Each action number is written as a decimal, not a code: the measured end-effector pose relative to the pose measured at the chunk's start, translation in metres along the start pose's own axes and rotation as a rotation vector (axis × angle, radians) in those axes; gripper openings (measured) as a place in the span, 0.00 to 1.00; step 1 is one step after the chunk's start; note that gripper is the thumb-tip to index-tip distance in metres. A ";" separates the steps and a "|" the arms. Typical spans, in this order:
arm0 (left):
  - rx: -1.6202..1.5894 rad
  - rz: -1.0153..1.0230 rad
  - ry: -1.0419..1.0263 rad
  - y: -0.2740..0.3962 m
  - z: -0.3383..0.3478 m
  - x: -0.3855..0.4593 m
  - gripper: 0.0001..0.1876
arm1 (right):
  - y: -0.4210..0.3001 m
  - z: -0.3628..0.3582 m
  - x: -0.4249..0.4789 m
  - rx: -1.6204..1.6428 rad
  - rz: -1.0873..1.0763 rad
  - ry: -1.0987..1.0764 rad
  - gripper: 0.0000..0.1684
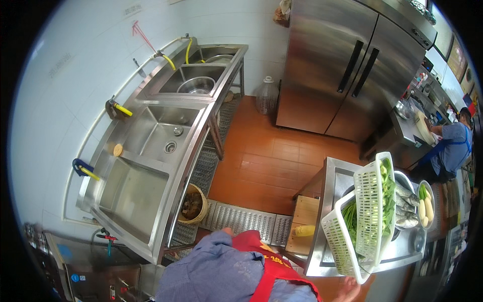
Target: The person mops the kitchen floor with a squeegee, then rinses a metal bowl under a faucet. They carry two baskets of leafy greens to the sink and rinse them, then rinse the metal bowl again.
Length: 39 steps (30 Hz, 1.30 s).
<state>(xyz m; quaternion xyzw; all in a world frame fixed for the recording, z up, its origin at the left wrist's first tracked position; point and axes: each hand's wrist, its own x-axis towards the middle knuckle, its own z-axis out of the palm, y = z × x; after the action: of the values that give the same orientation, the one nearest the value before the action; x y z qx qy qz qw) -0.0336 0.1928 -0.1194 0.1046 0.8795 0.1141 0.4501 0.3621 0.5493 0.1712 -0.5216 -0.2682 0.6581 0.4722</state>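
My right hand is at the lower right with its fingers apart, close to the corner of a white plastic basket; whether it touches the rim I cannot tell. That basket holds long thin green stalks. A second white basket, with leafy greens in it, rests tilted on the first. Both are on a stainless steel table. Of my left hand only a small part shows past the blue-grey sleeve, before the red apron; its fingers are hidden.
Whole fish and a bowl of pale long vegetables share the table. Steel sinks line the left wall, with a bin beside them. A steel refrigerator stands ahead. A co-worker is at a far-right counter.
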 end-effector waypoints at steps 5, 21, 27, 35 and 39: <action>0.066 -0.098 0.137 -0.067 0.037 -0.008 0.13 | -0.019 0.019 0.020 -0.097 -0.238 -0.202 0.29; -1.212 0.191 -0.159 0.187 -0.091 -0.036 0.17 | -0.071 0.057 0.098 0.080 -0.084 -0.015 0.46; -1.259 0.656 -0.211 0.307 -0.187 -0.085 0.27 | -0.072 0.072 0.119 0.012 -0.141 -0.209 0.48; -1.175 0.987 -0.463 0.449 -0.205 -0.148 0.32 | -0.094 0.085 0.107 -0.175 -0.159 -0.077 0.30; -1.127 1.005 -0.478 0.471 -0.211 -0.128 0.38 | -0.082 0.085 0.126 -0.233 -0.254 -0.147 0.30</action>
<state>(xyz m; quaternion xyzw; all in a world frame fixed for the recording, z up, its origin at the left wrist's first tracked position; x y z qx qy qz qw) -0.0934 0.5822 0.2378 0.2671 0.4160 0.7064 0.5066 0.3088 0.7085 0.2125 -0.4849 -0.4401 0.5941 0.4671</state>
